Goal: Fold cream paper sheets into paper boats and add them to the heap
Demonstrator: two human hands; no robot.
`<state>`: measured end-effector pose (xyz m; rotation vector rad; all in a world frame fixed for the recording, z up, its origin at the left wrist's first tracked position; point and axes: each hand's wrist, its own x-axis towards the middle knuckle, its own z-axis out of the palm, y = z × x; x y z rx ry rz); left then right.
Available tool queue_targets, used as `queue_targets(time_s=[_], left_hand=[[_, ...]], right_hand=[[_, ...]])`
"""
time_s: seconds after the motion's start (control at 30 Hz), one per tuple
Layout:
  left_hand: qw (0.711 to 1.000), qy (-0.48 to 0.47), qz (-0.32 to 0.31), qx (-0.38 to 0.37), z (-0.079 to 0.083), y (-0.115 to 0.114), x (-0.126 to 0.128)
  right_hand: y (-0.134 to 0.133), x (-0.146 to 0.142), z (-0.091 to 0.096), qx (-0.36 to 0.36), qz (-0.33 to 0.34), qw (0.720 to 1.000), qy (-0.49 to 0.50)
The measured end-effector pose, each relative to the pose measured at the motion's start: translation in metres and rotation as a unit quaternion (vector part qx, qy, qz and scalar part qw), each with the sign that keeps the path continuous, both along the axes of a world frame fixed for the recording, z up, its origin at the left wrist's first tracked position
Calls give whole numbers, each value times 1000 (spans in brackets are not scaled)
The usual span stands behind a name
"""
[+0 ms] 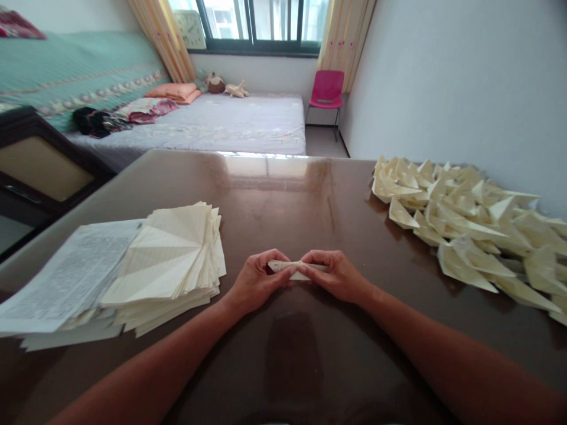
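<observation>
Between my two hands is a small folded piece of cream paper (299, 275), held a little above the brown table (292, 218). My left hand (261, 274) pinches its left end, thumb on the near side and fingers curled behind. Its right end is gripped the same way by my right hand (333, 273). The thumb tips nearly meet at the middle of the paper. Fingers cover much of it, so its full shape is hidden.
At the left lie a stack of creased cream sheets (163, 254) and printed white sheets (66, 277). Many folded paper boats (460, 206) are heaped at the right by the wall (465, 77). Beyond the table are a bed (248, 124) and a pink chair (326, 90). A dark cabinet (44, 159) stands left.
</observation>
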<state>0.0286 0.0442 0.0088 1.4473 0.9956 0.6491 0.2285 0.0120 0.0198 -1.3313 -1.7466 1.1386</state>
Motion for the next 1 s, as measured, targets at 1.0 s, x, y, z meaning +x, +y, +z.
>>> queue_targets(time_s=[1.0], left_hand=[[857,283,-141,406,-7,15,-12]], right_hand=[[11,13,-21,234,67,937,-250]])
